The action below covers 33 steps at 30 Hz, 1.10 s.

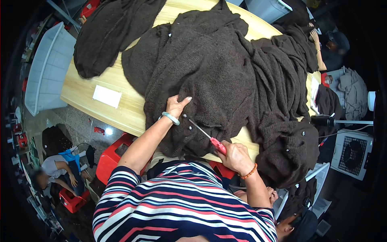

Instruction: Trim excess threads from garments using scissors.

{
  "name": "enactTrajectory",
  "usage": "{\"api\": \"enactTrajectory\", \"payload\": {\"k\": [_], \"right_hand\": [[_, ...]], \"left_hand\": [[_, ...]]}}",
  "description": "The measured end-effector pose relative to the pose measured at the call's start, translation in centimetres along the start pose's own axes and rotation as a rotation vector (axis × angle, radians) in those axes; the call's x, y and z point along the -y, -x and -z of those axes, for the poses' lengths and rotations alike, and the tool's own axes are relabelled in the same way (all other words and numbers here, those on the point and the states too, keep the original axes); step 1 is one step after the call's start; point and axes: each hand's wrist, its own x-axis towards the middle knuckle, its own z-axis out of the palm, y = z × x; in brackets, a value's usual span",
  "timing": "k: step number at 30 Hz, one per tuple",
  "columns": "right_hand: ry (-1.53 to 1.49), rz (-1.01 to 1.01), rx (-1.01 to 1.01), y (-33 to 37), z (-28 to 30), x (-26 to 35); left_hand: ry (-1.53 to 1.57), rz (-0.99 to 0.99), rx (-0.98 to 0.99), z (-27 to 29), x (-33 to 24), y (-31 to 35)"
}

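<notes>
A dark brown knitted cardigan (217, 68) is spread over the table in front of me. My left hand (176, 107), with a pale green bangle on the wrist, grips its cloth, thumb stretched out on top and the other fingers partly hidden. My right hand (238, 157), wearing an orange bead bracelet, is closed round the handle of a red-handled screwdriver-like tool (217, 145). Its thin metal shaft points up and left, the tip close to the shiny buttons (190, 128) on the cardigan's edge. Whether the tip touches the knit I cannot tell.
More brown knitwear (282, 76) is heaped on the right, another piece (115, 36) at far left. A white paper (107, 96) lies on the wooden table (80, 90). Red stools (115, 157) and a white bin (46, 72) stand at the left. Other people sit nearby.
</notes>
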Motion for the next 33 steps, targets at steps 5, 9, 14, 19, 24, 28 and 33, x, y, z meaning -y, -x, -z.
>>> {"api": "enactTrajectory", "payload": {"k": [5, 9, 14, 19, 24, 28, 33], "right_hand": [[-0.006, -0.027, 0.013, 0.3, 0.0, -0.7], [-0.016, -0.023, -0.005, 0.0, 0.2, -0.9], [-0.021, -0.061, -0.098, 0.4, 0.2, -2.3], [-0.025, -0.027, -0.084, 0.8, -0.6, -2.0], [0.05, 0.021, -0.03, 1.4, -1.5, -1.6], [0.084, 0.003, 0.049, 2.5, -1.6, -1.4], [0.122, 0.026, 0.121, 3.6, -2.6, -1.7]], "left_hand": [[-0.098, 0.087, 0.01, -0.4, -0.5, 0.3], [-0.178, 0.021, 0.049, 1.1, 1.0, 0.6], [-0.486, -0.021, 0.165, 2.9, 1.3, 4.7], [-0.328, 0.004, 0.124, 2.4, 3.1, 7.3], [-0.373, 0.045, 0.073, 0.9, 2.5, 7.1], [-0.366, 0.116, -0.029, 1.3, 3.8, 6.2], [-0.46, 0.012, -0.017, 2.1, 4.7, 6.6]]}}
